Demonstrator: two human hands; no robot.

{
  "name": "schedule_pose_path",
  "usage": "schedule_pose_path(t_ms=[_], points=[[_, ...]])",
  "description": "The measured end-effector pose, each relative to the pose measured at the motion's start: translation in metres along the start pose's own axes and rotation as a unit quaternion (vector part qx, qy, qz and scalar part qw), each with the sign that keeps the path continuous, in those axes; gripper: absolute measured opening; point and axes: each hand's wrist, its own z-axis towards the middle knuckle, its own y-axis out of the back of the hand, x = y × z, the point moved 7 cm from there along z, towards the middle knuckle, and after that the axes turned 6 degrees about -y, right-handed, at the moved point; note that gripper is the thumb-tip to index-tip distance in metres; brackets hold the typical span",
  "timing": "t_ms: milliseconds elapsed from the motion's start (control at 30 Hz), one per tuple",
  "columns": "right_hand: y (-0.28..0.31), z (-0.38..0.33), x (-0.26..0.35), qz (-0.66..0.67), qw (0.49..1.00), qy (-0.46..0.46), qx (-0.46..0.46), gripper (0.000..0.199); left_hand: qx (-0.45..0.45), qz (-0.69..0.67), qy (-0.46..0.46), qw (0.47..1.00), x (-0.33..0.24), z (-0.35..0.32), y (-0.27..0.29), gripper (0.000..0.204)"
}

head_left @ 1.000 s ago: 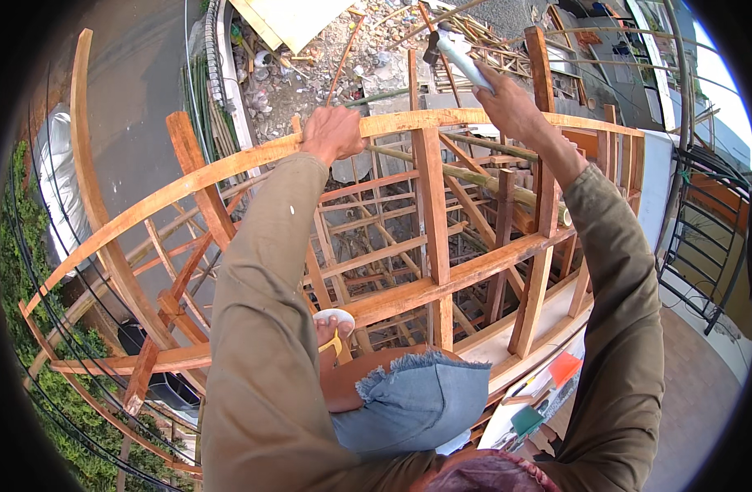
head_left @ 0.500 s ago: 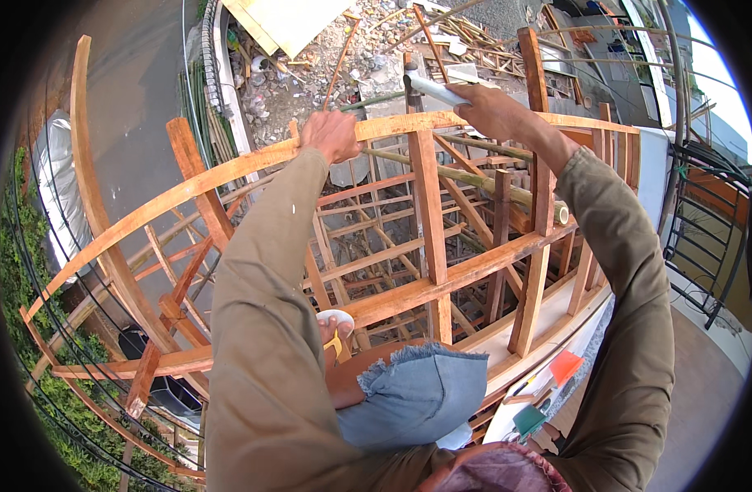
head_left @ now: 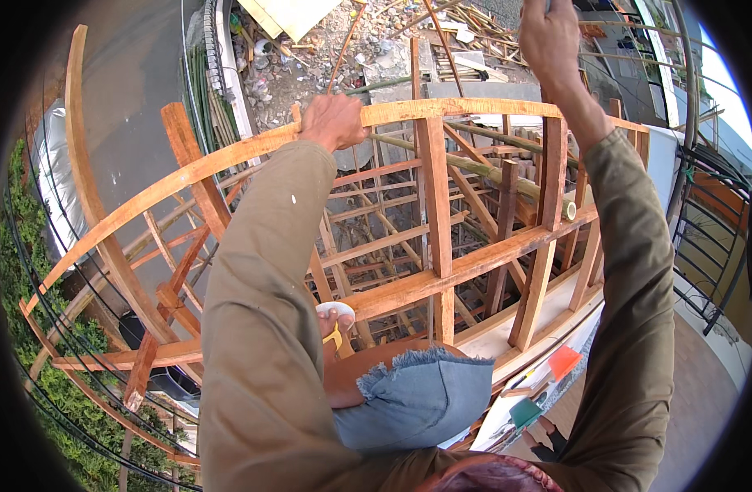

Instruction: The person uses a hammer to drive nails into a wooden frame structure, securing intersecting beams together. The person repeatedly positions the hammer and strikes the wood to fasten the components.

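Note:
My left hand is closed over the long curved wooden beam along the top of the frame. Up at the picture's top edge, my right hand is raised with its fingers wrapped around a hammer, now almost wholly out of the picture. Beneath the beam stands an upright wooden post, its top meeting the beam between my hands. A second post stands farther right. Lower down, a horizontal timber crosses both posts.
My sandalled foot rests by the lower timber, above an open lattice of battens. A bamboo pole runs through the frame. Cables hang at left. Rubble lies below. At lower right is another person's hand.
My right hand has swung up and to the right, carrying the hammer away from above the beam. My left hand keeps its hold; the view has shifted slightly.

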Motion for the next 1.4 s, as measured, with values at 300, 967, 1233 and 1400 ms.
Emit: schedule_pose_path(t_ms=[300, 967, 1233, 1400], points=[[-0.071, -0.017, -0.048, -0.031, 0.974, -0.054, 0.219, 0.053, -0.023, 0.004, -0.006, 1.000, 0.000, -0.003, 0.007, 0.043], [0.067, 0.027, 0.004, 0.143, 0.970, -0.022, -0.193, 0.041, -0.026, -0.006, -0.003, 1.000, 0.000, 0.000, -0.001, 0.041], [-0.019, 0.013, -0.041, 0.039, 0.966, -0.149, 0.208, 0.046, -0.023, -0.006, -0.001, 1.000, 0.000, -0.002, 0.006, 0.041], [0.051, 0.041, -0.005, 0.079, 0.988, -0.041, -0.125, 0.044, -0.015, -0.001, 0.002, 1.000, -0.002, -0.003, 0.005, 0.043]])
